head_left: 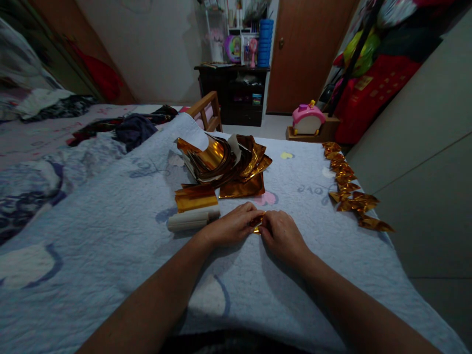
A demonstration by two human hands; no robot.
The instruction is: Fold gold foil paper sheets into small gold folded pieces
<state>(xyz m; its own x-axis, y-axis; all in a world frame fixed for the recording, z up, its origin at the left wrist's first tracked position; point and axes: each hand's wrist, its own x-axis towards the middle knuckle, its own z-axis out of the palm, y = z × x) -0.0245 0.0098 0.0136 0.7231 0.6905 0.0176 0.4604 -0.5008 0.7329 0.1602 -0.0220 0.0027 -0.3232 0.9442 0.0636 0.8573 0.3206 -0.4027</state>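
Between my two hands is a small piece of gold foil paper, mostly covered by the fingers. My left hand pinches it from the left, and my right hand grips it from the right with curled fingers. Just beyond lies a loose, curved stack of gold foil sheets, some showing a pale back. A few flat gold sheets rest nearer, beside a grey-white paper roll left of my left hand. Along the bed's right edge runs a row of folded gold foil pieces.
A pale blue quilt with printed hearts and lettering covers the bed. Dark clothes lie at the far left. Past the bed stand a wooden chair, a dark shelf and a pink-and-white toy. A pale cabinet borders the right.
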